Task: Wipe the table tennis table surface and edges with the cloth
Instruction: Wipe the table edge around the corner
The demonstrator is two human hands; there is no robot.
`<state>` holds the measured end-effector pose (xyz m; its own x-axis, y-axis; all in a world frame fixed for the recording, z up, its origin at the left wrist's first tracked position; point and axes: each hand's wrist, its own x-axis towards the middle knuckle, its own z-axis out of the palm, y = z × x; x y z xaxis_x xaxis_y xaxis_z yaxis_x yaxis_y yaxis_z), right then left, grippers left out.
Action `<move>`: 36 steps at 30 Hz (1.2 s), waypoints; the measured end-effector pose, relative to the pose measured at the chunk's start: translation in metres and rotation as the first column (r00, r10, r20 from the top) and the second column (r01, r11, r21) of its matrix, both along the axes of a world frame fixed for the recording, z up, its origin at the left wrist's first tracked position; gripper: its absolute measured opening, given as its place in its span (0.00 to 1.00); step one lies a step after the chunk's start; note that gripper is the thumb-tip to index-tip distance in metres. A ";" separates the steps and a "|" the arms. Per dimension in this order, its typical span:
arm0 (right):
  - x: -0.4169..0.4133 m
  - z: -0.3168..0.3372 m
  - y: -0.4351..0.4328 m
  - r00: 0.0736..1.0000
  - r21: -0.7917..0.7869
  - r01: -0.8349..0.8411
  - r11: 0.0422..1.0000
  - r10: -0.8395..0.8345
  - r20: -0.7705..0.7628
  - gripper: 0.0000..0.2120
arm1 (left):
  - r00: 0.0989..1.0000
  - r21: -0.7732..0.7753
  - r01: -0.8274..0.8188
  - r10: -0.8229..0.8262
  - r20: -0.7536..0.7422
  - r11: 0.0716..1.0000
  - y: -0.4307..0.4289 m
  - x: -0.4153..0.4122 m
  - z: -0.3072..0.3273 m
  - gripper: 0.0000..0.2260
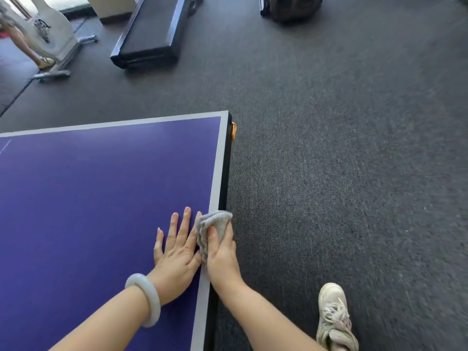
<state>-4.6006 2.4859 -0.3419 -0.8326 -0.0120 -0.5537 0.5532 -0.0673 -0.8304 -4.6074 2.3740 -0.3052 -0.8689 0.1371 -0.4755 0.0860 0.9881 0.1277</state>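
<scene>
The table tennis table [88, 188] has a purple top with a pale border line and a black side edge running away from me on the right. My right hand [221, 257] grips a folded grey cloth [215, 224], which is wrapped over the table's right edge. My left hand [177, 249] lies flat on the purple top just beside the cloth, fingers spread, holding nothing. A pale bangle sits on my left wrist.
An orange corner fitting [233, 130] marks the table's far right corner. Dark carpet [342, 173] spreads to the right, with my shoe [334, 317] on it. A dark folded mat [152, 34], a bag [291, 7] and a person's leg [27, 49] by a white stand are at the far side.
</scene>
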 end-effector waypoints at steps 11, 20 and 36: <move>-0.080 -0.007 0.003 0.998 -0.005 0.055 0.998 -0.055 -0.038 0.33 | 0.997 -0.001 -0.022 0.022 0.075 1.000 0.008 -0.003 0.015 0.31; -0.039 -0.014 -0.006 0.999 0.088 0.021 0.996 -0.023 0.023 0.33 | 0.997 0.017 -0.038 0.037 0.069 0.999 0.008 -0.004 0.014 0.33; -0.011 -0.011 -0.007 0.999 0.045 0.020 0.999 -0.021 0.024 0.32 | 0.999 -0.074 -0.043 0.045 0.014 0.996 0.006 -0.004 -0.003 0.29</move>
